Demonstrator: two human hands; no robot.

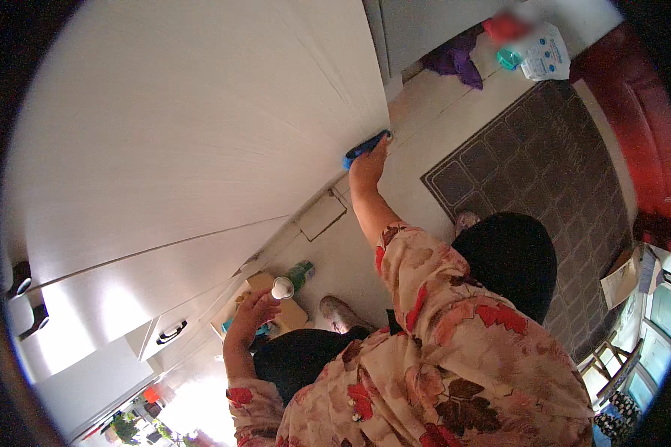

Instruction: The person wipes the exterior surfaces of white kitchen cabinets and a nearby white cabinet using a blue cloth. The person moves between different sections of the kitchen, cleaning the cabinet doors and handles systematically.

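My right hand (370, 159) reaches down to the bottom edge of a large white door panel (212, 123). It grips a blue object (366, 148), apparently a scrubbing brush, at the panel's lower corner. On the other side, my left hand (255, 307) is raised and closed around a small white round-topped object (282, 288) with a clear rim; its exact kind cannot be told. Beyond that hand lie a green bottle (299, 275) and a tan box or board (288, 315), partly covered by the hand and my knee.
A dark patterned mat (514, 167) covers the floor on the right, before a red door (643, 123). A purple cloth (461, 61) and a white printed bag (545, 53) lie beyond it. Black-handled cabinet fronts (145, 279) stand left. A wooden chair (615, 369) is at lower right.
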